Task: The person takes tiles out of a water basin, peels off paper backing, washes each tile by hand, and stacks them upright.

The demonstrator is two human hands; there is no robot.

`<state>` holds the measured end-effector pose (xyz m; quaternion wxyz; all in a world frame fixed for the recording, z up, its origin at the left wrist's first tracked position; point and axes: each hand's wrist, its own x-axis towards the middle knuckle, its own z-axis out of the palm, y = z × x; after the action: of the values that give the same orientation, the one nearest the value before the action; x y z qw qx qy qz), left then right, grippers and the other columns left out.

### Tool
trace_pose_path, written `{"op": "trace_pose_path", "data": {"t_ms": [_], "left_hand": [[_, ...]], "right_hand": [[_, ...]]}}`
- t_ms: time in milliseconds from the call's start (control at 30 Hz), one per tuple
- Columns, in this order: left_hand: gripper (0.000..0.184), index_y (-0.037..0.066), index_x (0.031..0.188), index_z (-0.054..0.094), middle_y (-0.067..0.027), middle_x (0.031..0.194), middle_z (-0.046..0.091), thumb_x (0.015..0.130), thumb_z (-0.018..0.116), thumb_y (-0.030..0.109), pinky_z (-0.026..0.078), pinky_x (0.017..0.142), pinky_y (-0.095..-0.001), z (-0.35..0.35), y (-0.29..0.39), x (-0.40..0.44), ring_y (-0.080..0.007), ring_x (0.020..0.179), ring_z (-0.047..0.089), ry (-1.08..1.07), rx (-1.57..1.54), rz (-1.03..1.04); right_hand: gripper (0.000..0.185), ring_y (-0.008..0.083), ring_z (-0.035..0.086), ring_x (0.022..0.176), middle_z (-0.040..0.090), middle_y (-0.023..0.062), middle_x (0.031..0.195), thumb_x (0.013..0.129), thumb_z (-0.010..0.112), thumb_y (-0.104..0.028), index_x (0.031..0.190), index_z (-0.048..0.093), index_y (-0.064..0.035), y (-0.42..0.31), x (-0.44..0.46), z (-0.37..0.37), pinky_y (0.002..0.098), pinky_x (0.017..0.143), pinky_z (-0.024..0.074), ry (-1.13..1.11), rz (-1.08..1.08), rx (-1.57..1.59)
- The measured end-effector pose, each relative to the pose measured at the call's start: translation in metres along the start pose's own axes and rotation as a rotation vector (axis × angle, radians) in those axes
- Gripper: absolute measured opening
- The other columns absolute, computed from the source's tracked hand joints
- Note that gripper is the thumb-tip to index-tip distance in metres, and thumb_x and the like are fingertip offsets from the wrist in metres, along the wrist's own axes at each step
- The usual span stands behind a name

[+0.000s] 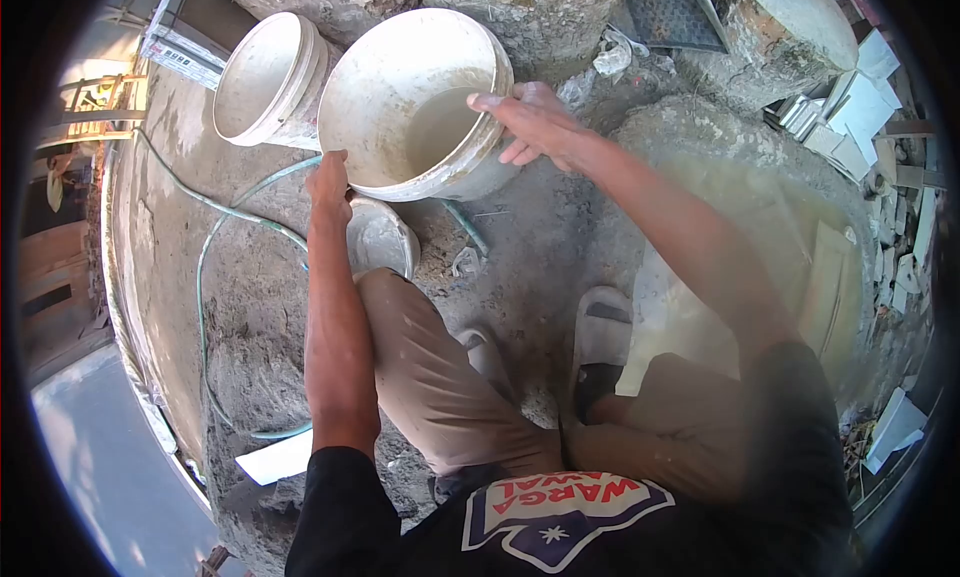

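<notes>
A large whitish bucket (365, 107) leans with its mouth toward me, and some cloudy liquid (440, 132) lies inside it. My left hand (328, 185) is closed at the near left of its rim. On the right side, my right hand (535, 127) has its thumb over the rim and its fingers along the outer wall. Behind my left wrist sits a smaller bucket (382, 239), partly hidden by my arm. A second white bucket (262, 82) stands to the left of the large one.
A green hose (204, 267) curls over the wet concrete ground (520, 247) at left. Large stone blocks (520, 17) line the back. Broken tile pieces (850, 117) are heaped at right, near a yellowish sheet (760, 247). A white piece (275, 459) lies by my left arm.
</notes>
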<state>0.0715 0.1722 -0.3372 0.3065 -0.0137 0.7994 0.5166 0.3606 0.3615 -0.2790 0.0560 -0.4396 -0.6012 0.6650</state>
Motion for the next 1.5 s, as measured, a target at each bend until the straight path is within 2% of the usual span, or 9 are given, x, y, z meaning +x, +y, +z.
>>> {"op": "trace_pose_path", "data": {"t_ms": [133, 233, 433, 600, 867, 933, 1100, 1300, 1500], "left_hand": [[0.049, -0.016, 0.123, 0.066, -0.0185, 0.107, 0.070, 0.091, 0.069, 0.021, 0.056, 0.069, -0.0414, -0.019, -0.011, 0.004, -0.0261, 0.084, 0.069, -0.024, -0.066, 0.036], [0.054, -0.020, 0.127, 0.063, -0.0228, 0.112, 0.070, 0.091, 0.070, 0.019, 0.060, 0.077, -0.0423, -0.044, -0.010, -0.001, -0.0297, 0.093, 0.072, 0.010, -0.079, 0.041], [0.057, -0.020, 0.132, 0.063, -0.0239, 0.120, 0.072, 0.090, 0.072, 0.017, 0.061, 0.084, -0.0424, -0.098, -0.019, 0.014, -0.0322, 0.098, 0.075, 0.206, -0.146, 0.112], [0.060, -0.014, 0.141, 0.060, -0.0215, 0.129, 0.072, 0.093, 0.073, 0.019, 0.061, 0.090, -0.0448, -0.126, -0.028, 0.061, -0.0335, 0.108, 0.075, 0.202, -0.107, 0.076], [0.059, -0.007, 0.138, 0.068, -0.0172, 0.125, 0.075, 0.099, 0.075, 0.038, 0.058, 0.094, -0.0417, -0.112, -0.021, 0.023, -0.0321, 0.112, 0.074, 0.176, -0.090, 0.145], [0.055, -0.009, 0.130, 0.071, -0.0190, 0.121, 0.076, 0.102, 0.073, 0.038, 0.056, 0.093, -0.0433, -0.114, -0.017, 0.016, -0.0303, 0.105, 0.072, 0.365, -0.014, 0.306], [0.052, -0.007, 0.122, 0.073, -0.0190, 0.112, 0.076, 0.103, 0.071, 0.042, 0.052, 0.091, -0.0440, -0.078, 0.021, -0.029, -0.0287, 0.103, 0.069, 0.724, 0.188, 0.747], [0.052, -0.007, 0.123, 0.072, -0.0228, 0.115, 0.076, 0.104, 0.069, 0.041, 0.054, 0.093, -0.0435, -0.035, 0.000, -0.010, -0.0286, 0.105, 0.071, 0.356, 0.255, 0.670], [0.056, -0.010, 0.115, 0.073, -0.0234, 0.103, 0.077, 0.104, 0.067, 0.044, 0.058, 0.088, -0.0439, -0.033, -0.003, -0.020, -0.0311, 0.094, 0.077, 0.505, 0.273, 0.679]], "right_hand": [[0.089, 0.0438, 0.078, 0.094, 0.061, 0.0440, 0.136, 0.096, 0.071, -0.052, 0.142, 0.053, 0.0222, 0.001, 0.032, 0.007, 0.0474, 0.088, 0.0686, -0.056, -0.132, 0.007], [0.074, 0.0422, 0.080, 0.098, 0.071, 0.0337, 0.127, 0.097, 0.075, -0.038, 0.140, 0.057, 0.0194, -0.011, 0.047, 0.024, 0.0444, 0.087, 0.0696, -0.073, -0.062, 0.013], [0.069, 0.0432, 0.079, 0.102, 0.074, 0.0320, 0.122, 0.097, 0.075, -0.041, 0.132, 0.065, 0.0172, 0.010, 0.051, 0.111, 0.0458, 0.087, 0.0681, -0.008, -0.081, 0.173], [0.068, 0.0347, 0.080, 0.099, 0.076, 0.0312, 0.116, 0.091, 0.076, -0.053, 0.117, 0.076, 0.0105, 0.013, 0.028, 0.150, 0.0443, 0.097, 0.0602, 0.160, -0.154, -0.125], [0.092, 0.0348, 0.078, 0.091, 0.061, 0.0309, 0.146, 0.104, 0.055, -0.069, 0.149, 0.056, 0.0109, 0.041, 0.008, 0.041, 0.0456, 0.086, 0.0633, -0.319, -0.039, -0.320], [0.088, 0.0307, 0.077, 0.088, 0.069, 0.0255, 0.132, 0.105, 0.055, -0.067, 0.151, 0.056, 0.0078, 0.070, -0.001, -0.024, 0.0415, 0.080, 0.0638, -0.296, -0.033, -0.382], [0.074, 0.0286, 0.074, 0.089, 0.074, 0.0183, 0.108, 0.107, 0.056, -0.060, 0.145, 0.060, 0.0042, 0.140, -0.059, -0.161, 0.0426, 0.083, 0.0613, 0.149, 0.277, -0.181], [0.066, 0.0279, 0.071, 0.100, 0.072, 0.0194, 0.114, 0.108, 0.054, -0.053, 0.141, 0.058, 0.0044, 0.298, -0.093, -0.230, 0.0435, 0.096, 0.0574, 0.690, 0.303, 0.565], [0.062, 0.0339, 0.068, 0.111, 0.068, 0.0246, 0.123, 0.110, 0.046, -0.047, 0.139, 0.057, 0.0065, 0.428, -0.086, -0.230, 0.0445, 0.103, 0.0549, 0.906, 0.349, 1.032]]}}
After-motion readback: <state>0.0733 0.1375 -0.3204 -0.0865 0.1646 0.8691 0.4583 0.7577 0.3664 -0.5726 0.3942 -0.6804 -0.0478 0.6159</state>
